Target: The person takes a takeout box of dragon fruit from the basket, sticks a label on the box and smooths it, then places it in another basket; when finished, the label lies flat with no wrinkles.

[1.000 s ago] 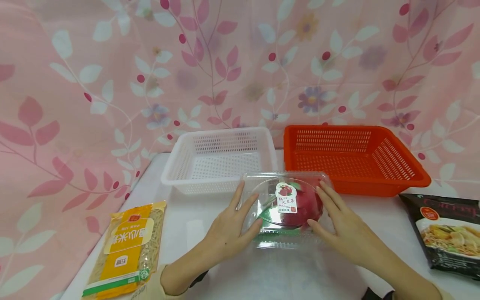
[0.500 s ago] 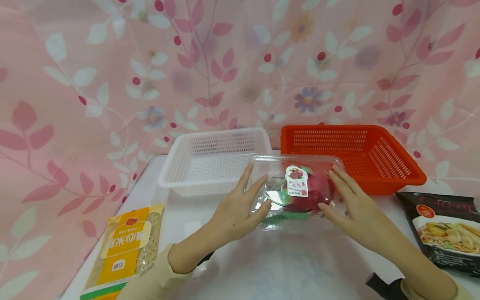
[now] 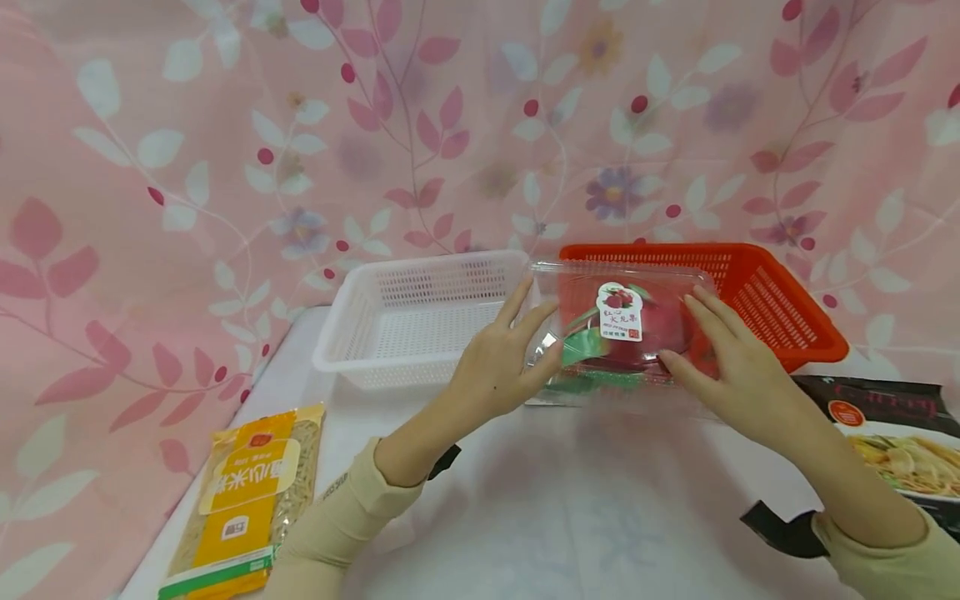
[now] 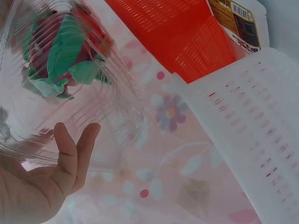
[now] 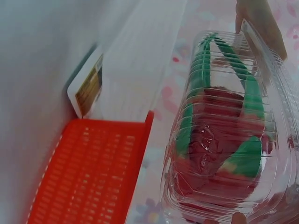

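A clear plastic clamshell box [image 3: 622,268] with a white label [image 3: 621,313] is held up in front of the two baskets. Inside lies a red dragon fruit [image 5: 210,144] with green leafy tips. My left hand [image 3: 495,367] grips the box's left end, thumb on the near side; in the left wrist view its fingertips [image 4: 88,133] curl up against the underside. At the other end my right hand [image 3: 742,383] holds it, fingers spread over the corner and thumb along the near side. In the right wrist view only the fingertips of that hand show, at the bottom edge.
Behind the box stand a white plastic basket [image 3: 405,373] and, to its right, a red one [image 3: 795,312]. A yellow noodle bag [image 3: 240,508] lies at left, a black noodle bag [image 3: 911,442] at right. A small barcoded package [image 4: 245,28] lies close to the baskets.
Both hands have raised the clamshell box and moved it away from me and to the right. It now overlaps the red basket more in the head view.
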`<state>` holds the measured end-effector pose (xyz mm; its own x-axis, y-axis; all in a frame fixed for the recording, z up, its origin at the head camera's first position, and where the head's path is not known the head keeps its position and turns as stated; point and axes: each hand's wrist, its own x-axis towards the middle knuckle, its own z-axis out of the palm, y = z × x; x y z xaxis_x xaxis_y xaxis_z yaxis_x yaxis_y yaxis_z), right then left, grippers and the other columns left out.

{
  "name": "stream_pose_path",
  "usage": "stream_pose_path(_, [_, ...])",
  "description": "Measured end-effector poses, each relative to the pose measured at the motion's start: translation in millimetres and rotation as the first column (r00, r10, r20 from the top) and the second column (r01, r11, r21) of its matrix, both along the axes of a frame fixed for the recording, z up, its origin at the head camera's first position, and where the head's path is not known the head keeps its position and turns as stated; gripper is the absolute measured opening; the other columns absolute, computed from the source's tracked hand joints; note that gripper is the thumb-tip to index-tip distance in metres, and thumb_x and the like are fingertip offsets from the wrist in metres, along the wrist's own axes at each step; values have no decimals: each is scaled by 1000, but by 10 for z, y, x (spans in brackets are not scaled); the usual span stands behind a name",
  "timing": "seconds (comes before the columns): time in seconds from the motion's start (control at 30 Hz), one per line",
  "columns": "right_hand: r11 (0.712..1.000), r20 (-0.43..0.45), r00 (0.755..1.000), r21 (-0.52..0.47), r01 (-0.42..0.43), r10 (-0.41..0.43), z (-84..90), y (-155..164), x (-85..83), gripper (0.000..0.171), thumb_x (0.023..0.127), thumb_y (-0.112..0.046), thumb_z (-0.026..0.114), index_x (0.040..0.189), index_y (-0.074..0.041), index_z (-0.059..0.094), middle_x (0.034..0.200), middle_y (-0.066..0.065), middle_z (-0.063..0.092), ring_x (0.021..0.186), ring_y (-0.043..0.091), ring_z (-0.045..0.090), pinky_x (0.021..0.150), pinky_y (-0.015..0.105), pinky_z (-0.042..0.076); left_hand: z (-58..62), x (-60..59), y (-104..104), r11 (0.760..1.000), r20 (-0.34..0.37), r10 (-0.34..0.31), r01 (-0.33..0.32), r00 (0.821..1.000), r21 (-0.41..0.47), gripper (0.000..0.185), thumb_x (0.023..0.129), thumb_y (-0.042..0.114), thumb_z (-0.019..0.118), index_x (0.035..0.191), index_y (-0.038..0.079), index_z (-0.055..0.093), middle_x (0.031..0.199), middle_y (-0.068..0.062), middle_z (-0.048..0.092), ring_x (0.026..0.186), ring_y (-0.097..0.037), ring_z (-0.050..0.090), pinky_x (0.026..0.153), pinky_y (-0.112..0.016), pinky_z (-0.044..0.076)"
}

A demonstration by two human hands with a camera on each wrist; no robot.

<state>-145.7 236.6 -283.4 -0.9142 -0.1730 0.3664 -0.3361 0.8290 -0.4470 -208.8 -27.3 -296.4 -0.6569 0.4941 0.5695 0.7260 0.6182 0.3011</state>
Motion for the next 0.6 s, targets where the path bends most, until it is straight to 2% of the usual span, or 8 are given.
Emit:
stream_pose_path(0.13, [999, -8, 1000, 25, 24, -24, 50, 109, -124, 77, 86, -36, 61, 143, -1, 24, 148, 21, 19, 130, 45, 20, 80, 69, 33, 44, -152, 117, 1000, 14, -3, 3, 1000, 4, 47, 89, 36, 44, 133, 20, 49, 150, -7, 21, 41, -6, 37, 41, -21, 33])
stream_pose_path(0.2, [999, -9, 999, 38, 31, -31, 68, 156, -192, 77, 85, -36, 61, 143, 0, 25, 147, 21, 20, 131, 44, 20, 83, 70, 31, 57, -224, 169, 1000, 14, -3, 3, 1000, 8, 47, 89, 36, 44, 132, 19, 50, 149, -9, 24, 42, -8, 40, 39, -22, 31])
stream_pose_path(0.27, [998, -9, 999, 49, 37, -36, 88, 202, -263, 76, 86, -36, 60, 142, 1, 26, 147, 21, 20, 131, 43, 19, 87, 70, 28, 75, -294, 226, 1000, 23, 8, -8, 1000, 2, 47, 89, 37, 43, 132, 20, 50, 148, -9, 25, 56, -11, 54, 40, -21, 33])
stream_pose_path(0.33, [998, 4, 999, 55, 41, -42, 115, 242, -322, 75, 86, -37, 59, 142, 1, 25, 147, 21, 20, 132, 42, 17, 90, 69, 25, 92, -362, 278, 1000, 39, 12, -12, 999, -4, 47, 89, 39, 42, 132, 20, 50, 149, -8, 25, 75, -17, 62, 42, -21, 35])
stream_pose_path(0.43, [997, 15, 999, 66, 48, -49, 154, 292, -410, 76, 87, -39, 57, 142, 1, 25, 147, 22, 19, 133, 40, 15, 92, 69, 23, 132, -465, 348, 1000, 69, 19, -18, 997, -14, 47, 90, 40, 40, 133, 22, 49, 151, -3, 20, 103, -23, 58, 46, -21, 39])
stream_pose_path(0.53, [996, 16, 999, 70, 51, -52, 185, 334, -498, 76, 88, -40, 55, 143, 1, 23, 147, 23, 19, 133, 41, 15, 92, 68, 23, 172, -566, 412, 999, 101, 32, -29, 994, -27, 47, 91, 40, 39, 135, 23, 46, 152, 1, 15, 99, -22, 58, 47, -23, 41])
stream_pose_path(0.6, [996, 21, 998, 73, 59, -61, 197, 360, -562, 75, 89, -41, 53, 143, 1, 23, 146, 24, 18, 132, 42, 15, 93, 68, 22, 194, -622, 454, 998, 122, 51, -46, 991, -44, 48, 91, 41, 38, 136, 24, 45, 152, 2, 13, 104, -23, 56, 51, -25, 43])
